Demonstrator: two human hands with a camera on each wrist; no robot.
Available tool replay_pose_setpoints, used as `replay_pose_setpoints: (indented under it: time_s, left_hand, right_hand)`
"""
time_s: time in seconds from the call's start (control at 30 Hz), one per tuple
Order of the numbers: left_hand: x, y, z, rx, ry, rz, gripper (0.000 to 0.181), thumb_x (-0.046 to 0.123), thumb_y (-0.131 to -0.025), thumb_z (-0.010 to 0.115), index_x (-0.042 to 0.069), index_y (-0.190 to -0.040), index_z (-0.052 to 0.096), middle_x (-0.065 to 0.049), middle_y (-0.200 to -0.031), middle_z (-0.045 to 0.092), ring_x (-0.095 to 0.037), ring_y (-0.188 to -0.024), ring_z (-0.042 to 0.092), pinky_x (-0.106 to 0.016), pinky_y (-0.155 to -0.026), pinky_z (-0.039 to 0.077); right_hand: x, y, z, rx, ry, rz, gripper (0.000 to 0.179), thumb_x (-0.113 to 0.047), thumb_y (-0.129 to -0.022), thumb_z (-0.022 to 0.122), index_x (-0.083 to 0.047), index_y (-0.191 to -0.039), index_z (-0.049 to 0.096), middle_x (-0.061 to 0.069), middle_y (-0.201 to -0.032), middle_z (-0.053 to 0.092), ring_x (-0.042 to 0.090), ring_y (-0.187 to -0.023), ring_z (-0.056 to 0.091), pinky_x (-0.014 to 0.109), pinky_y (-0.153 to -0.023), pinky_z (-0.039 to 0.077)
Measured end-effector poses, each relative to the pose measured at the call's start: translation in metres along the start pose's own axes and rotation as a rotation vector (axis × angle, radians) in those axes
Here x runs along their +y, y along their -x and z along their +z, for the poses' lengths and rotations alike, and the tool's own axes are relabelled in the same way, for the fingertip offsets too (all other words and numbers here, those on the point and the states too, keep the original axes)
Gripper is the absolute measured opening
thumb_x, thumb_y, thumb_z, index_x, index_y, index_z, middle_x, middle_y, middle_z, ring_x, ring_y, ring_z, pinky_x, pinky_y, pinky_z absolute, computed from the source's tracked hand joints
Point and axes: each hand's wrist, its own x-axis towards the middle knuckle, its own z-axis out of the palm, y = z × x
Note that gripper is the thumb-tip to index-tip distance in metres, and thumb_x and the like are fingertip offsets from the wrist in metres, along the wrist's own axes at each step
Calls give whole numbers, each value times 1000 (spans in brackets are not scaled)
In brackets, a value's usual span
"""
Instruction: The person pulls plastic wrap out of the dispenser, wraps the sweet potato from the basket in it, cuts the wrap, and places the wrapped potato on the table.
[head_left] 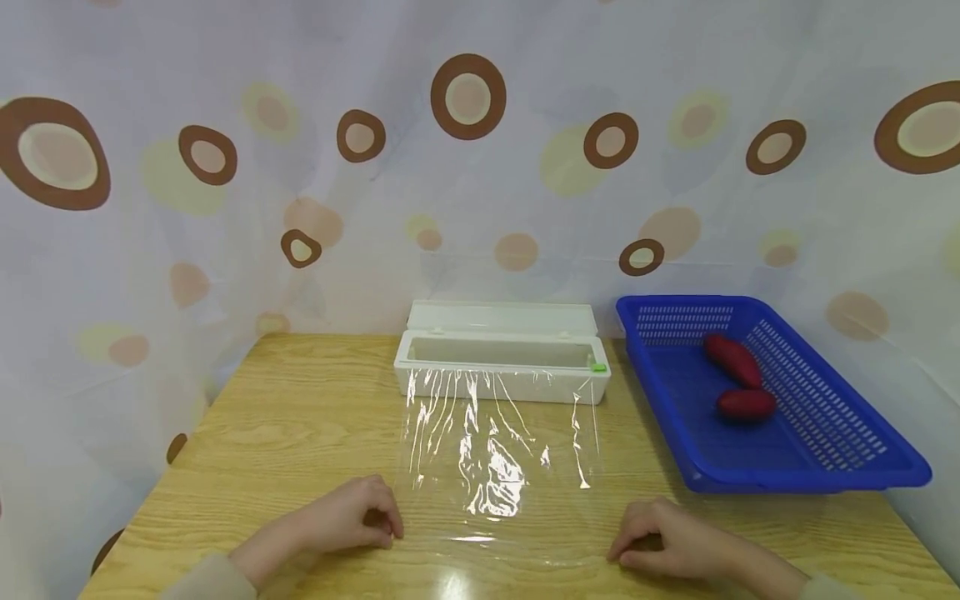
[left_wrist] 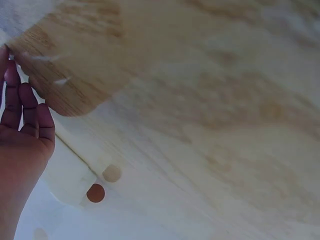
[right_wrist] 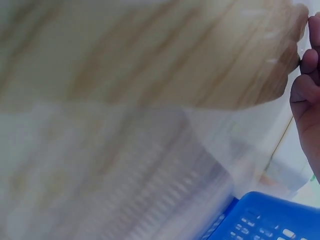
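Note:
A sheet of clear plastic wrap (head_left: 495,475) stretches from a white wrap dispenser (head_left: 502,317) toward me, with bright glare and creases along it. My left hand (head_left: 352,517) pinches its near left corner between thumb and fingers. At the near right corner my right hand (head_left: 671,537) pinches the film in the same way. The dispenser's lid stands raised, and a small green slider (head_left: 598,367) sits at the right end of its front rim. In the left wrist view the fingers (left_wrist: 28,107) are partly cut off by the frame; the right wrist view also crops the right hand (right_wrist: 307,90).
To the right, a blue plastic basket (head_left: 667,433) holds two reddish sweet potatoes (head_left: 735,360). Everything stands on a wood-grain table (head_left: 300,433). A white curtain with brown rings (head_left: 480,192) hangs behind and beside it.

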Motion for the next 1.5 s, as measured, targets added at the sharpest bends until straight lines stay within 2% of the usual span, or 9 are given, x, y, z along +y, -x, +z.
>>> replay_pose_setpoints:
  time_s: [0.17,0.37,0.47,0.63,0.9,1.07,1.2,1.33,1.5]
  left_hand:
    - [1,1,1,16,40,-72,13,18,-77,76,21,-87,68,19,-80,58,3,-80,48,-19,-74,44]
    - [2,5,1,59,42,-91,15,25,-76,77,21,-86,68,17,-82,60,2,-79,48,-20,-73,44]
    - [3,5,1,62,52,-122,15,27,-76,78,22,-86,68,17,-81,60,0,-79,48,-20,-73,44]
    - [3,5,2,67,40,-134,15,25,-75,78,23,-86,68,18,-81,59,0,-79,47,-21,-73,43]
    - [4,4,2,62,30,-140,16,23,-75,79,23,-86,67,18,-81,57,0,-79,47,-21,-73,43]
    - [6,5,0,55,48,-166,16,21,-75,79,22,-86,68,16,-80,58,-1,-80,47,-22,-73,43]
    - [5,6,1,52,76,-180,15,22,-75,79,22,-85,68,16,-80,58,-1,-81,48,-23,-74,43]
    - [2,7,1,48,110,-181,15,27,-75,79,23,-86,69,17,-81,59,-2,-81,48,-23,-75,43]
    - [0,7,2,56,110,-162,17,31,-73,79,25,-86,70,19,-82,60,-1,-82,48,-22,-75,42]
  right_hand:
    - [-1,8,-1,25,-2,-19,25,-3,-83,68,-12,-106,70,-7,-86,65,-3,-78,54,8,-66,41]
    - [-7,14,-7,11,0,-30,31,1,-84,65,-7,-115,66,-7,-86,65,-5,-77,53,7,-65,41]
    - [-13,15,-10,-29,16,22,32,-2,-87,63,-11,-118,65,-11,-89,64,-6,-79,53,9,-66,44]
    - [-25,17,-14,-60,142,65,34,-9,-89,64,-21,-120,65,-18,-92,58,-8,-80,49,8,-66,43]
    - [-23,22,-21,-4,26,66,31,-1,-88,62,-12,-116,66,-9,-95,65,-2,-82,57,13,-67,48]
    - [-22,20,-22,6,44,16,30,1,-86,64,-12,-113,66,-9,-93,65,-6,-78,52,6,-64,42]
    - [-31,8,-27,50,53,-45,33,4,-82,67,-14,-110,67,-7,-90,65,-9,-70,49,3,-58,39]
    - [-45,-6,-42,124,47,-90,42,10,-77,68,-15,-111,66,-8,-87,65,-7,-66,49,3,-55,39]
    - [-54,-12,-73,194,76,-32,45,15,-75,68,-14,-110,66,-7,-93,67,0,-74,59,8,-62,45]
